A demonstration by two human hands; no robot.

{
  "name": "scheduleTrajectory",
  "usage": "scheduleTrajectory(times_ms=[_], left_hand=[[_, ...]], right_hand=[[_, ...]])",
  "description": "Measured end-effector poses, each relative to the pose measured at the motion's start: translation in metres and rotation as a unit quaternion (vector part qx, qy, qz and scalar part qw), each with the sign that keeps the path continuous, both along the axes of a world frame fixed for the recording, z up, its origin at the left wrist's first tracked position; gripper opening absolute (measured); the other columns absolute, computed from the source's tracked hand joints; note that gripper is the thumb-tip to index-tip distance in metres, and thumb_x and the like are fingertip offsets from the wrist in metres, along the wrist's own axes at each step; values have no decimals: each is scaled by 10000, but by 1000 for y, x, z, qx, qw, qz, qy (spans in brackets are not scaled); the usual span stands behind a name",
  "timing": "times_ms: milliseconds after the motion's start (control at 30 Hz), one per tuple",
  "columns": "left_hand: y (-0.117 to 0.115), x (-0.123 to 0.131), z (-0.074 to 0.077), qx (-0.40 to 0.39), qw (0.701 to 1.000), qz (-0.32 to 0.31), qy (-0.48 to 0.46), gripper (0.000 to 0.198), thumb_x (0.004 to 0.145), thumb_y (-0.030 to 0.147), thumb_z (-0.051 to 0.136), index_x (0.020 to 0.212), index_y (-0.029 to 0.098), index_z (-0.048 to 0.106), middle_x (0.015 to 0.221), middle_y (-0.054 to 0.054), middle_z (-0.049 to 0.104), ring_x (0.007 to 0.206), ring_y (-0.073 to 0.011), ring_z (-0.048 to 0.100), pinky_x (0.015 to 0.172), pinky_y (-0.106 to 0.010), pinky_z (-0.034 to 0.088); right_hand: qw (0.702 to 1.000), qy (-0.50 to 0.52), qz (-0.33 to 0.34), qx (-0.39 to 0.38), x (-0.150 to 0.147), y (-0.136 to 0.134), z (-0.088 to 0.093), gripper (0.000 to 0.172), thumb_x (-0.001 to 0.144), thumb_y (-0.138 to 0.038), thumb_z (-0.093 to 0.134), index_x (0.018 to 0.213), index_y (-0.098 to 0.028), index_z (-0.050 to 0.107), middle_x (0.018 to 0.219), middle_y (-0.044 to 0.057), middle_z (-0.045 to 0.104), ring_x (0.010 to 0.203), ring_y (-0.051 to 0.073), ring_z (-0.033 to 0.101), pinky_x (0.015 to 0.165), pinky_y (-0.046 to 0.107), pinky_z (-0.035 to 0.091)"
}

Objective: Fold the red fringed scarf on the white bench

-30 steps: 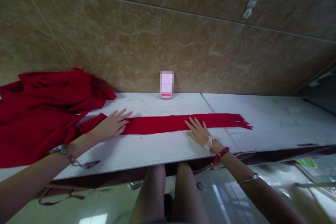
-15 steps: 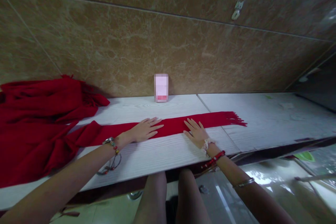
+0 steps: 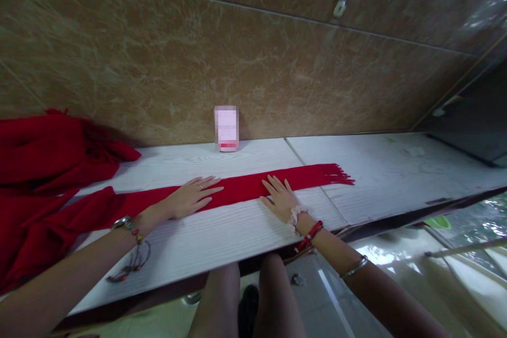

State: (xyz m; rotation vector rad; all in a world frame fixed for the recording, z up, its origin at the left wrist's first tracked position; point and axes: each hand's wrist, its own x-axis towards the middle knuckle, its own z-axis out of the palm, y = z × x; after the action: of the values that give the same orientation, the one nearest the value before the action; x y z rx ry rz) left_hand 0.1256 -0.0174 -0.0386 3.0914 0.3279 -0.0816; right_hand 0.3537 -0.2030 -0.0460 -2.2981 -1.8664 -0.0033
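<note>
A red scarf (image 3: pixel 241 189) lies as a long flat strip on the white wood-grain surface, its fringed end pointing right. On the left it runs into loose, rumpled folds of the same red cloth. My left hand (image 3: pixel 194 198) rests flat on the strip, fingers stretched out to the right and a ring on one of them. Palm down and fingers spread, my right hand (image 3: pixel 280 198) touches the strip nearer the fringe. Neither hand grips the cloth. What lies under the palms is hidden.
A bunched heap of red cloth (image 3: pixel 59 150) sits at the back left. Against the brown marbled wall (image 3: pixel 166 74) leans a blurred pinkish-white upright object (image 3: pixel 227 128). A small white hook (image 3: pixel 342 1) is fixed to the wall. The counter's front edge runs just above my knees.
The whole view has shifted, so everything appears farther left. My left hand has slid slightly leftward along the scarf, widening the gap between my hands; the right stays at about the same place.
</note>
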Motion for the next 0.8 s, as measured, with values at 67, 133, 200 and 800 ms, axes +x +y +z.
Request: scheduleTrajectory(times_ms=[67, 133, 200, 800], left_hand=[[1, 0, -1, 0, 1000, -1, 3, 424, 908, 336, 211, 1311, 305, 341, 1421, 9, 246, 1292, -172, 236, 1030, -374, 196], [3, -1, -2, 1, 1000, -2, 5, 427, 908, 335, 212, 1315, 298, 337, 1422, 3, 247, 1292, -177, 234, 1030, -377, 197], [4, -1, -3, 3, 1000, -3, 2, 430, 908, 338, 213, 1318, 293, 331, 1421, -3, 251, 1291, -183, 238, 1029, -382, 202], [1, -6, -4, 16, 998, -37, -52, 459, 869, 273, 348, 1323, 329, 310, 1400, 14, 306, 1268, -186, 288, 1044, -368, 182]], right_hand=[[1000, 4, 2, 6, 0, 0, 0, 519, 861, -421, 335, 1286, -132, 404, 1384, 128, 326, 1285, 248, 239, 1031, 485, 184], [1000, 10, 4, 15, 0, -1, -1, 515, 860, -415, 342, 1285, -131, 407, 1380, 134, 331, 1281, 253, 247, 1030, 487, 182], [1000, 16, 7, 24, 1, -1, -3, 511, 861, -412, 347, 1285, -135, 407, 1379, 135, 332, 1281, 253, 246, 1030, 487, 176], [998, -1, 28, 61, -1, -8, -16, 450, 847, -333, 418, 1264, -164, 442, 1349, 154, 380, 1258, 279, 283, 995, 493, 217]])
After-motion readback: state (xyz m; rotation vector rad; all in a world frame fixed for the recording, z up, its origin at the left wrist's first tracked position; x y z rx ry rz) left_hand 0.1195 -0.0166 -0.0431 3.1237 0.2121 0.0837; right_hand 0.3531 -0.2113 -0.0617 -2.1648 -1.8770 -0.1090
